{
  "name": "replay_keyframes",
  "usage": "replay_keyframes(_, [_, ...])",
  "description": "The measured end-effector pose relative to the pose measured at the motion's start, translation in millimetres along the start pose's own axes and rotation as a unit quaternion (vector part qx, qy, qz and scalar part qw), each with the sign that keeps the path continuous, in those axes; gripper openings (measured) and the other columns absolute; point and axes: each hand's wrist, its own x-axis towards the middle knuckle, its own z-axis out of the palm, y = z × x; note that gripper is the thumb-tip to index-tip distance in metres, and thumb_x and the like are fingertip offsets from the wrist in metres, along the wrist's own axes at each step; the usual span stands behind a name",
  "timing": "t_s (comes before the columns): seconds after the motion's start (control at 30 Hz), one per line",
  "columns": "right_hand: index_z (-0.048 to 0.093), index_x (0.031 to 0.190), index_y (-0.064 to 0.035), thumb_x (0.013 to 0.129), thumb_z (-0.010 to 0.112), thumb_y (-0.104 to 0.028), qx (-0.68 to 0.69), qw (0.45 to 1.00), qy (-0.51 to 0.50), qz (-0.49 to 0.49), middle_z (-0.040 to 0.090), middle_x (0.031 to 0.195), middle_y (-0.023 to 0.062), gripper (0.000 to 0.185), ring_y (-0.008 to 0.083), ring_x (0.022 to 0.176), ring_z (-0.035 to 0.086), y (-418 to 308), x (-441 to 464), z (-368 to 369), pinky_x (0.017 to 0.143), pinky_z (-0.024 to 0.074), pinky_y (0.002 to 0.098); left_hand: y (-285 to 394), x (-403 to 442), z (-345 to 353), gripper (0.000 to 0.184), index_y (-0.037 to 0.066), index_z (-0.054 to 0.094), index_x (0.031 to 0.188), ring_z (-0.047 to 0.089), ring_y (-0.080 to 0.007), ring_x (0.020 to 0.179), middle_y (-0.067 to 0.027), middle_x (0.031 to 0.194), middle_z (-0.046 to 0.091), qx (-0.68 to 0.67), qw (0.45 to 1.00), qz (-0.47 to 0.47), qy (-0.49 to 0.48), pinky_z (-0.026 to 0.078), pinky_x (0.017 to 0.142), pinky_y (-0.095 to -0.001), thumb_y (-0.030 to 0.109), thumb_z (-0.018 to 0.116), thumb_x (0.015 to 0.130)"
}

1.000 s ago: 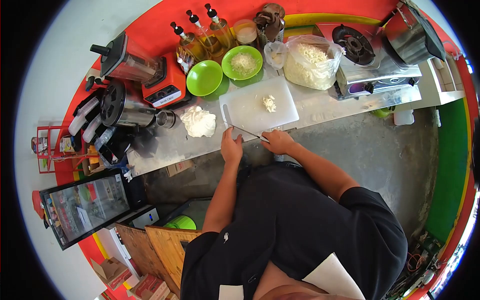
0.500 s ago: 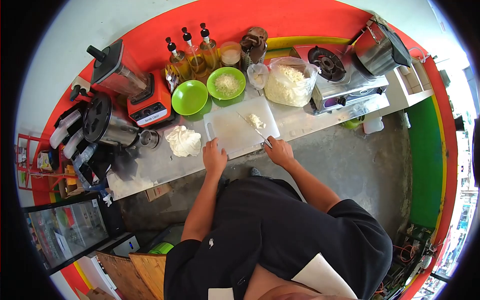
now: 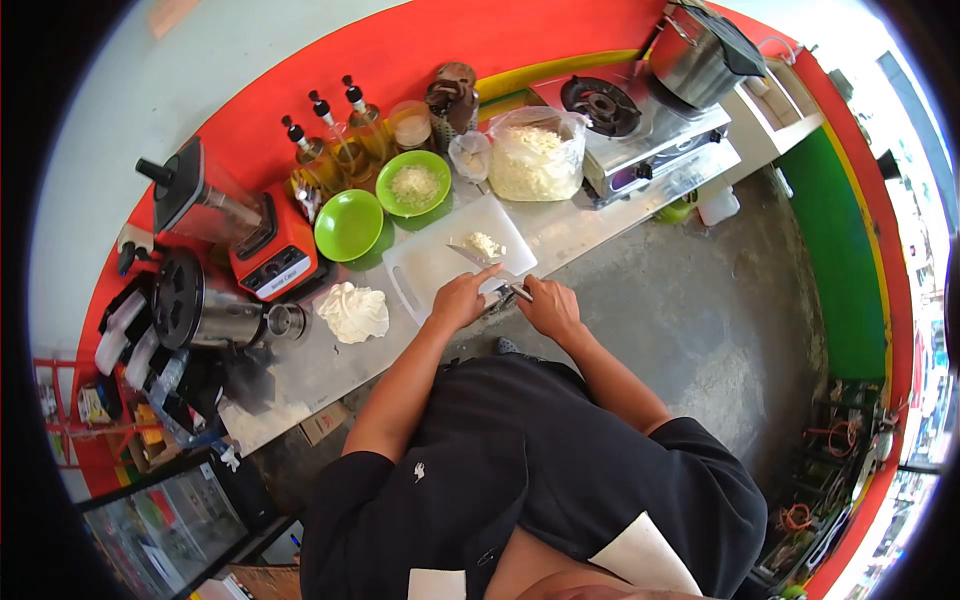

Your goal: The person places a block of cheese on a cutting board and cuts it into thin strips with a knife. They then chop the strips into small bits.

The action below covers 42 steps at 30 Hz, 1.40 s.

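Observation:
My right hand [image 3: 550, 306] is closed around the handle of a kitchen knife [image 3: 470, 254] near the front edge of the white cutting board [image 3: 425, 265]. The blade points left and away from me, beside a small heap of pale chopped food [image 3: 485, 244]. My left hand [image 3: 460, 302] lies over the board's front edge with its index finger stretched out at the blade; whether it touches the metal I cannot tell. Behind the board stand an empty green bowl [image 3: 348, 226] and a second green bowl [image 3: 395, 203] with chopped pale food in it.
A crumpled white plastic bag [image 3: 353, 312] lies left of the board. Farther left stands a red blender [image 3: 275, 250]. At the back are oil bottles [image 3: 350, 160] and a clear bag of chopped food [image 3: 537, 165]. A gas stove [image 3: 650, 150] with a large pot [image 3: 700, 60] stands right.
My left hand has moved from the board's left front corner rightward to the knife blade. The right hand still holds the knife. The whole view has shifted and turned slightly.

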Motion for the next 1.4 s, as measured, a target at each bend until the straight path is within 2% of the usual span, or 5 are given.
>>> replay_keyframes(0.5, [0.069,0.103,-0.0099,0.087,0.071,-0.029,0.057,0.986,0.066,0.139,0.071,0.082,0.0155,0.025,0.0379,0.082,0.068,37.2,-78.9,-14.6,0.073,0.0523,0.0484,-8.0,47.2,-6.5,0.063,0.030,0.052,0.149,0.065,-0.0326,0.105,-0.0123,0.110,0.066,-0.019,0.996,-0.074,-0.051,0.053,0.089,-0.0450,0.012,0.063,0.090])
replay_keyframes(0.57, [0.069,0.102,-0.0095,0.087,0.071,-0.029,0.058,0.985,0.068,0.150,0.071,0.080,0.0163,0.025,0.0383,0.081,0.068,36.4,-80.5,-17.6,0.072,0.0522,0.0488,-22.2,48.7,11.0,0.050,0.017,0.061,0.141,0.063,-0.0310,0.110,-0.0105,0.115,0.065,-0.040,0.990,0.011,0.135,0.052,0.093,-0.0422,0.013,0.065,0.092])
replay_keyframes(0.8, [0.068,0.102,-0.0052,0.092,0.069,-0.033,0.093,0.989,0.024,0.111,0.071,0.083,0.0196,0.030,0.0415,0.084,0.068,33.8,-57.4,-7.5,0.074,0.0513,0.0505,-21.3,35.2,6.6,0.038,0.007,0.068,0.130,0.060,-0.0333,0.116,-0.0127,0.132,0.063,-0.091,0.967,0.015,0.239,0.050,0.099,-0.0394,0.011,0.066,0.093])
replay_keyframes(1.23, [0.059,0.103,-0.0016,0.101,0.060,-0.029,0.112,0.977,-0.104,-0.150,0.068,0.083,0.0237,0.027,0.0468,0.085,0.064,-31.1,50.8,23.7,0.074,0.0475,0.0545,-104.5,-79.5,-42.8,0.039,0.005,0.067,0.125,0.055,-0.0366,0.114,-0.0156,0.122,0.062,-0.010,0.862,-0.188,0.471,0.045,0.101,-0.0449,0.004,0.067,0.086])
replay_keyframes(1.4, [0.058,0.103,-0.0008,0.101,0.059,-0.025,0.127,0.954,-0.151,-0.226,0.067,0.082,0.0252,0.025,0.0473,0.084,0.064,-66.2,76.2,39.8,0.074,0.0471,0.0544,-125.7,-104.4,-33.9,0.088,0.011,0.042,0.153,0.043,-0.0451,0.132,-0.0215,0.150,0.041,0.072,0.807,-0.420,0.409,0.035,0.113,-0.0539,0.039,0.083,0.080])
